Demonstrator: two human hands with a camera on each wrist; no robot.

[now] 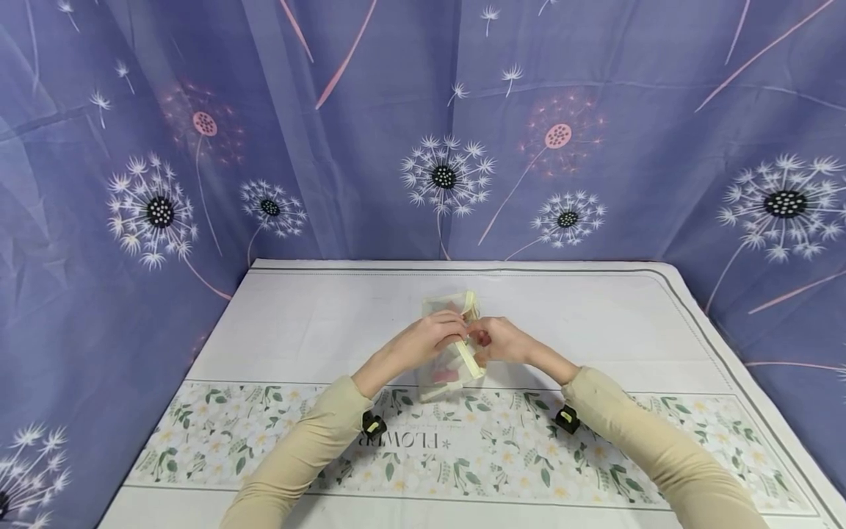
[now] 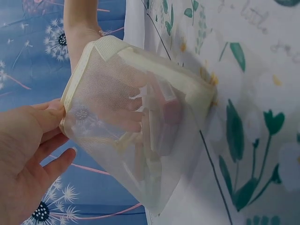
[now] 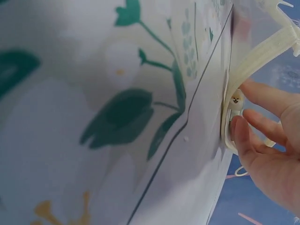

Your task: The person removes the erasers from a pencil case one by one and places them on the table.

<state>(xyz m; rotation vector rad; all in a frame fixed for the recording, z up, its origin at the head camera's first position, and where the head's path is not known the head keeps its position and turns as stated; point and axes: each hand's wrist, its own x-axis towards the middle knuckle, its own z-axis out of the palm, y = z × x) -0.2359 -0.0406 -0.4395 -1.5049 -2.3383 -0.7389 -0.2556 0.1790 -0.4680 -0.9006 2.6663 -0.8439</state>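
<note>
A see-through mesh pouch [image 1: 432, 360] with pale yellow edging stands tilted over the table, its mouth toward the right. My left hand [image 1: 432, 339] pinches the pouch's rim between thumb and fingers, as the left wrist view also shows with the hand [image 2: 28, 150] at the edge. At the mouth is my right hand [image 1: 505, 342], its fingers reaching inside. In the right wrist view the right hand [image 3: 272, 126] pinches a small pale item with a dog-face print [image 3: 236, 100]. Through the mesh show a pinkish-red item [image 2: 171, 110] and several pale ones, too blurred to name.
Under the hands lies a white table cover [image 1: 317, 316] with a floral band [image 1: 515, 470] across its front part. A blue-purple dandelion curtain [image 1: 370, 147] hangs behind and along the sides. Black wrist devices [image 1: 567, 419] sit under both sleeves.
</note>
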